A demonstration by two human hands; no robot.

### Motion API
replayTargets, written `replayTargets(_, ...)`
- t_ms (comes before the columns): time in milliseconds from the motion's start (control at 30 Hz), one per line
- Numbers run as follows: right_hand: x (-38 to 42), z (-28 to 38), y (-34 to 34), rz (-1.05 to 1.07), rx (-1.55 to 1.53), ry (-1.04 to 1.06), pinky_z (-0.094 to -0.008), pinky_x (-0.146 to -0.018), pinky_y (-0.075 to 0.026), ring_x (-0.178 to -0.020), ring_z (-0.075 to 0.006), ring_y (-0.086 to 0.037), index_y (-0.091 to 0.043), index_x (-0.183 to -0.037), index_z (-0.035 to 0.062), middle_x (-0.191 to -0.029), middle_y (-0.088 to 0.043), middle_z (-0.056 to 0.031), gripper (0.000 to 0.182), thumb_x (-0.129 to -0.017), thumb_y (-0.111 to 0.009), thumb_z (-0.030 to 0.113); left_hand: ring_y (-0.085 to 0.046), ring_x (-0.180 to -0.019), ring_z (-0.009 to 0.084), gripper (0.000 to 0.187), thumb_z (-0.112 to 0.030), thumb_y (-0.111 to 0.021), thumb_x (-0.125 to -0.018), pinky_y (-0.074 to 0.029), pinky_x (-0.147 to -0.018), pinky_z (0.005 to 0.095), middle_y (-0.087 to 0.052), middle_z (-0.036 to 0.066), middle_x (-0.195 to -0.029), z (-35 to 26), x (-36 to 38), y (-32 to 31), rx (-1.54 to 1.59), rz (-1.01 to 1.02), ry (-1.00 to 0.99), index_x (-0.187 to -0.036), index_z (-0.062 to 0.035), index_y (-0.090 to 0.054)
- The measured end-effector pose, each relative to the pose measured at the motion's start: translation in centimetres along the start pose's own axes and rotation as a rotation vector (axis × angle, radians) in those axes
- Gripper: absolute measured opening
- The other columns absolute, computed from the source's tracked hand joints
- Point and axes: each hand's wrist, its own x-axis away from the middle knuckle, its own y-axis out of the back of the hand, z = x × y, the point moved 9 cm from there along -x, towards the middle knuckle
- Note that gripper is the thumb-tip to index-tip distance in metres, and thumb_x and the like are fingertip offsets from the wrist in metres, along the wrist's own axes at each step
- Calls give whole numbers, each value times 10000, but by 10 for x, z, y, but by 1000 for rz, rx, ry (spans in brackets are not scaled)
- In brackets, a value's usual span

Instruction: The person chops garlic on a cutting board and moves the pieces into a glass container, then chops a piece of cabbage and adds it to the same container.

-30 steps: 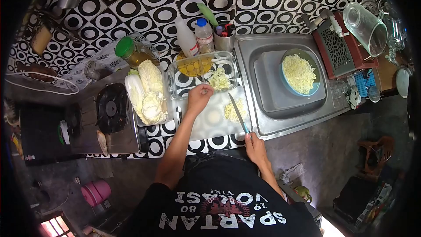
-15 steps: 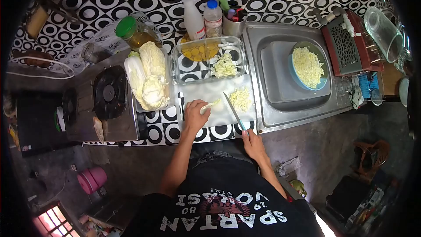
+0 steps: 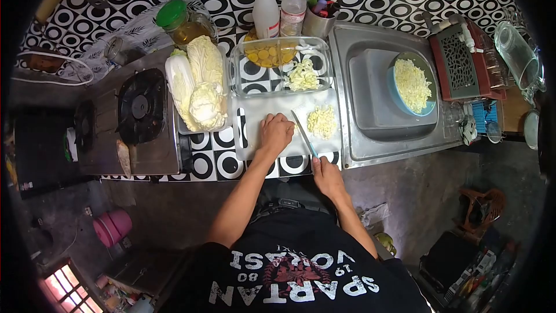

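My right hand (image 3: 329,177) grips a kitchen knife (image 3: 304,134) by its light blue handle, the blade pointing away from me over a translucent cutting board (image 3: 255,117). On the board, my left hand (image 3: 277,133) is closed with curled fingers over a piece of cabbage, mostly hidden beneath it, just left of the blade. Right of the knife lies a small heap of chopped cabbage (image 3: 322,122). Behind the board stands a divided glass container (image 3: 236,75), with cut cabbage pieces (image 3: 302,75) in its right compartment.
Whole napa cabbages (image 3: 202,84) fill a tray on the left, beside a gas stove (image 3: 141,106). In the steel sink (image 3: 362,149) at right sits a bowl of chopped cabbage (image 3: 412,87). A white bottle (image 3: 266,11), a blue-capped bottle (image 3: 293,11) and a green-lidded jar (image 3: 182,23) stand behind.
My left hand has moved right toward the blade and now covers the cabbage piece that showed by its fingers. The knife stays in my right hand, and the whole view has shifted slightly.
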Motion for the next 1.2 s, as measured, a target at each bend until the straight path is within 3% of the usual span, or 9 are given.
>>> replayTargets(167,2,1,-5,17,43,-36,-555,-699,-433,-765,-501,-566,-508,-891,-45,-738,-584,-319,419,-964,-341,332,-513,-864,236,91,-192,-658,-731,-385,-750,382,-595,5,-858,-1,-1,2,-10,-44,-53,-797,-171,-717)
replayTargets(467,-13,-12,-36,0,45,20,-565,-678,-427,-741,-507,-559,-450,-912,-46,-726,-575,-324,362,-967,-332,291,-495,-900,223,96,-192,-663,-714,-369,-794,389,-587,-8,-879,6,0,-4,36,5,35,-793,-172,-715)
replayTargets(900,-37,22,-18,3,76,37,-561,-722,-440,-782,-510,-572,-465,-913,-53,-774,-583,-336,344,-954,-358,271,-495,-900,228,103,-182,-666,-702,-370,-794,379,-591,-2,-864,1,12,-4,65,13,-48,-792,-158,-709)
replayTargets(967,-37,23,-15,-3,59,50,-561,-708,-436,-762,-517,-563,-470,-902,-65,-756,-575,-342,369,-957,-356,282,-522,-851,240,96,-178,-673,-718,-386,-737,378,-600,16,-828,-1,11,0,51,-38,-74,-797,-141,-714)
replayTargets(1200,-22,19,-9,41,4,49,-545,-695,-438,-747,-517,-555,-484,-880,-75,-720,-563,-350,390,-963,-352,283,-540,-841,258,90,-148,-696,-706,-398,-744,384,-597,36,-819,5,6,4,139,-122,-17,-793,-127,-701)
